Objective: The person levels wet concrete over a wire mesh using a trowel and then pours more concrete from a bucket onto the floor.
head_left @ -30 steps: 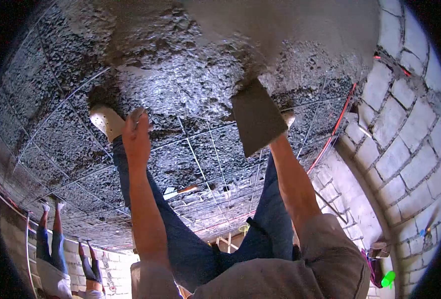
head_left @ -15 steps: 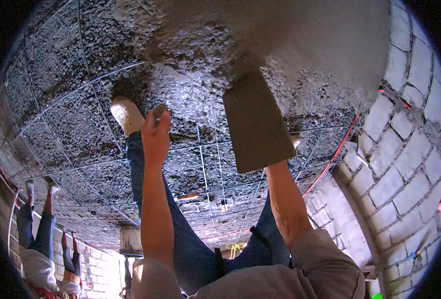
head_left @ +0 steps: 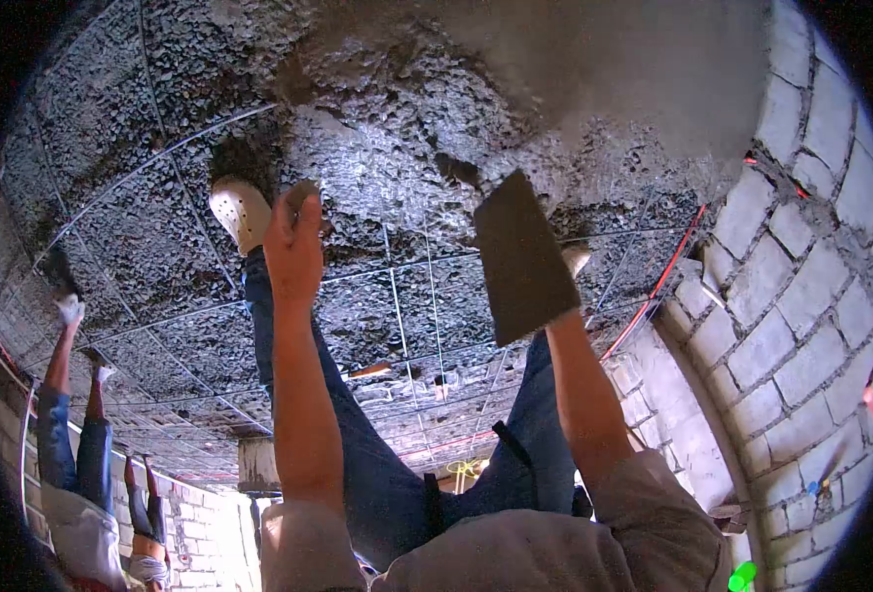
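My right hand, hidden behind the blade, grips a rectangular trowel (head_left: 525, 261) whose flat face is coated in grey-brown mortar. Its far corner points at the rough wet concrete (head_left: 407, 148), by a small dark hollow. My left hand (head_left: 293, 247) is closed, with the thumb against the fingers and greyish matter at the fingertips that I cannot make out. That hand overlaps the view beside my pale perforated clog (head_left: 239, 212), which stands on the gravelly surface. Smoothed grey concrete (head_left: 654, 69) spreads beyond the trowel.
Steel bars (head_left: 392, 266) form a grid across the gravelly floor. A block wall (head_left: 792, 296) runs along the right, with a red line (head_left: 654, 296) near its base. Two other people (head_left: 76, 464) show upside down at the left. My other clog (head_left: 577, 259) is partly hidden.
The trowel has drawn back toward me and slightly right, uncovering a dark hollow in the concrete. My left hand has shifted slightly left and forward. One person at the left has stepped.
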Demonstrator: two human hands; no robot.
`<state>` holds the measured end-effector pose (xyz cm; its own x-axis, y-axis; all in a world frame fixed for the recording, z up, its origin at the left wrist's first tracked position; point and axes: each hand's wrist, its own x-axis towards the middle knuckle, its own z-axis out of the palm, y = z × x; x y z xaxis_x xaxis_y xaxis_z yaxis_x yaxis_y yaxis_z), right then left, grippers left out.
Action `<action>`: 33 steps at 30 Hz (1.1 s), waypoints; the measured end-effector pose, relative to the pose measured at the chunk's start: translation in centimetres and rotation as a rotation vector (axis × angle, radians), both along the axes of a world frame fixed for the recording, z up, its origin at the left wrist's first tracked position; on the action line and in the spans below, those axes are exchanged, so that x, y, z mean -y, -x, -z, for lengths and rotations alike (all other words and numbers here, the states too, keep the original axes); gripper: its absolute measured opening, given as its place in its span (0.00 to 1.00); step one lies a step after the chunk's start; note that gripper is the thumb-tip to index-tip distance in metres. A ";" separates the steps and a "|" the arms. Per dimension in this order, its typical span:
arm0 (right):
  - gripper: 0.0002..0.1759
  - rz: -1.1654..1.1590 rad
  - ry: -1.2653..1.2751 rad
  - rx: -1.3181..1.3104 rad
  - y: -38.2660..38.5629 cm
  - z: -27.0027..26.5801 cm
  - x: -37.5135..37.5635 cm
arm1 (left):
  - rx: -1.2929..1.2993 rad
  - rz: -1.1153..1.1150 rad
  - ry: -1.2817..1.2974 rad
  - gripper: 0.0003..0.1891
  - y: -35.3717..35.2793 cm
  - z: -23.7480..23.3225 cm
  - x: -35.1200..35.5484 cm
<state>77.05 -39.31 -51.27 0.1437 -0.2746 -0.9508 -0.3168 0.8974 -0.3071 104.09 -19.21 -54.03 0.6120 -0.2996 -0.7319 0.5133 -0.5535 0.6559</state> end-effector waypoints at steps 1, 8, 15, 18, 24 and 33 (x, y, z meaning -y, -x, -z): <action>0.23 0.054 -0.038 -0.009 0.8 0.9 -1.1 | 0.006 0.019 -0.003 0.17 -0.1 -0.1 0.0; 0.23 0.321 -0.173 0.031 0.9 7.6 -5.6 | 0.005 0.038 -0.057 0.17 0.6 0.3 -0.1; 0.23 0.255 -0.171 0.074 -2.7 5.9 -4.0 | 0.006 0.017 -0.036 0.16 -0.1 -0.7 0.3; 0.23 0.215 -0.164 0.089 -4.4 5.2 -4.5 | -0.036 -0.014 -0.086 0.15 -0.8 -1.3 0.5; 0.23 0.110 -0.135 0.102 -7.4 3.7 -5.0 | 0.046 -0.071 0.012 0.16 -0.7 -1.2 0.4; 0.23 -0.228 0.087 0.074 -10.2 0.5 -1.2 | 0.238 0.012 0.089 0.18 0.5 0.5 -0.7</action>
